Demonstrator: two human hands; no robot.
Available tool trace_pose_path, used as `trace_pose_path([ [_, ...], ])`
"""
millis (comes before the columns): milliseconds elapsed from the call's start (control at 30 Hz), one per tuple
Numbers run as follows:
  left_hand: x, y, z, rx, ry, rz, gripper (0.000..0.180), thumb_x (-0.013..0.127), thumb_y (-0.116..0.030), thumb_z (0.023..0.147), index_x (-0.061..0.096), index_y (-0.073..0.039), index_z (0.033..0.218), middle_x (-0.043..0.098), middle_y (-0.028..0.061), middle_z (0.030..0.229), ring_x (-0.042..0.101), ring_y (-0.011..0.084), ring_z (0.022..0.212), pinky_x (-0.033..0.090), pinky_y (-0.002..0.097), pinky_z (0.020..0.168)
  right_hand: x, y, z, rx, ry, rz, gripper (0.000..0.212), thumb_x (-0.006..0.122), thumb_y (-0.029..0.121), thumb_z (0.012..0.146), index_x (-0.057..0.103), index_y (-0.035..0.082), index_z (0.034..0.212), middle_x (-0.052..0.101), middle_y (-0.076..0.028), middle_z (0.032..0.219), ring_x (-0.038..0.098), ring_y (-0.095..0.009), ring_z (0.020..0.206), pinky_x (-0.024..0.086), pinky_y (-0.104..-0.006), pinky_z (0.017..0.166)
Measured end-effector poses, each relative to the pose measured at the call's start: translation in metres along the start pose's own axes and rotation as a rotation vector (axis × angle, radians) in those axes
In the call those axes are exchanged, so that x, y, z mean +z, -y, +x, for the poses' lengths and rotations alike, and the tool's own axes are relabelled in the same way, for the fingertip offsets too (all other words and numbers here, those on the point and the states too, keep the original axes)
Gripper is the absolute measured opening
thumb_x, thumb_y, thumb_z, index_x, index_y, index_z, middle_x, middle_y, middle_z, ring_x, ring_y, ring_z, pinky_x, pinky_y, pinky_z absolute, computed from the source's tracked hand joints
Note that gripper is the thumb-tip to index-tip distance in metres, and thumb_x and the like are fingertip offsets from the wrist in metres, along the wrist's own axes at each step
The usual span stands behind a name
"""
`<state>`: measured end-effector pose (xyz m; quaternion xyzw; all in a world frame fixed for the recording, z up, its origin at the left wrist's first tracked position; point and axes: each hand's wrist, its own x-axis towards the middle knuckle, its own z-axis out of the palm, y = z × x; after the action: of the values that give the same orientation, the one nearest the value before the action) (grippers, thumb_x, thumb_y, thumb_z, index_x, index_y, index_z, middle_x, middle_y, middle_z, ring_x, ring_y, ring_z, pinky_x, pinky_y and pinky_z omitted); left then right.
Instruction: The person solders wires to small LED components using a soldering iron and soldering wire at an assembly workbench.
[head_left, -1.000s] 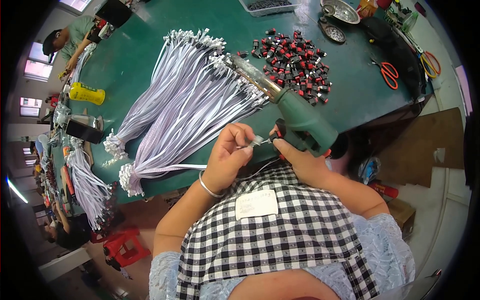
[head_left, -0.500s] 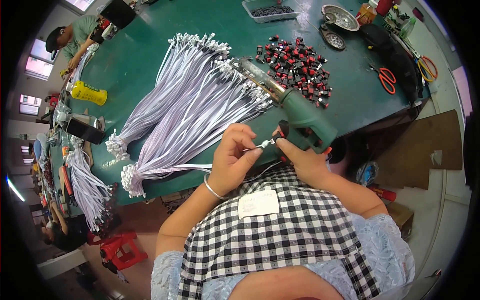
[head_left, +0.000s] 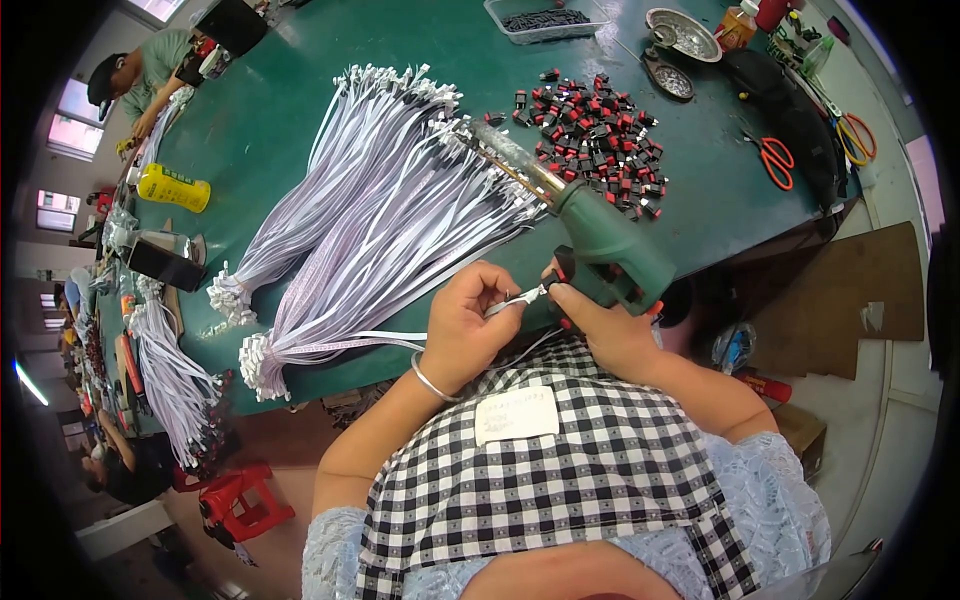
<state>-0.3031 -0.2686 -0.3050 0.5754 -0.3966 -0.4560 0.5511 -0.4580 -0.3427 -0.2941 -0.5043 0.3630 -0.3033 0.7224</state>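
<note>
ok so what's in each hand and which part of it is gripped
The left hand pinches a white cable near its end; the right hand holds a small black-and-red part, exact spot unclear.

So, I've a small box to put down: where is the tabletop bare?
The green table shows bare between the black-red connectors and the orange-handled scissors, and between the yellow bottle and the white cables. It's crowded around the heat gun.

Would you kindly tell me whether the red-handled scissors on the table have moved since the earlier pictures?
No: judged against the table's edge, the scissors lie in the same place, shifted neither way; only the camera view drifted slightly.
</note>
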Motion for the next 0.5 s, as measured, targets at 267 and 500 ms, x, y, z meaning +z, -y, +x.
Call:
trace_pose_path([
  [267, 0.003, -0.004, 0.003, 0.135, 0.013, 0.135, 0.018, 0.065, 0.004, 0.068, 0.057, -0.001, 0.084, 0.051, 0.0025, 0.079, 0.049, 0.0087, 0.069, 0.041, 0.0197, 0.064, -0.005, -0.008, 0.003, -0.114, 0.066, -0.076, 0.019, 0.060, 0.008, 0.080, 0.055, 0.004, 0.097, 0.057, -0.002, 0.089, 0.054, -0.009, 0.082, 0.044, -0.0250, 0.072],
  [500, 0.000, 0.006, 0.005, 0.189, -0.019, 0.157, 0.015, 0.066, 0.003, 0.067, 0.059, -0.002, 0.080, 0.050, 0.0011, 0.074, 0.043, 0.0081, 0.065, 0.035, 0.0200, 0.057, -0.003, -0.006, 0.004, -0.155, 0.045, -0.126, 0.019, 0.060, 0.009, 0.081, 0.055, 0.003, 0.098, 0.057, -0.002, 0.089, 0.054, -0.010, 0.083, 0.044, -0.0252, 0.073],
])
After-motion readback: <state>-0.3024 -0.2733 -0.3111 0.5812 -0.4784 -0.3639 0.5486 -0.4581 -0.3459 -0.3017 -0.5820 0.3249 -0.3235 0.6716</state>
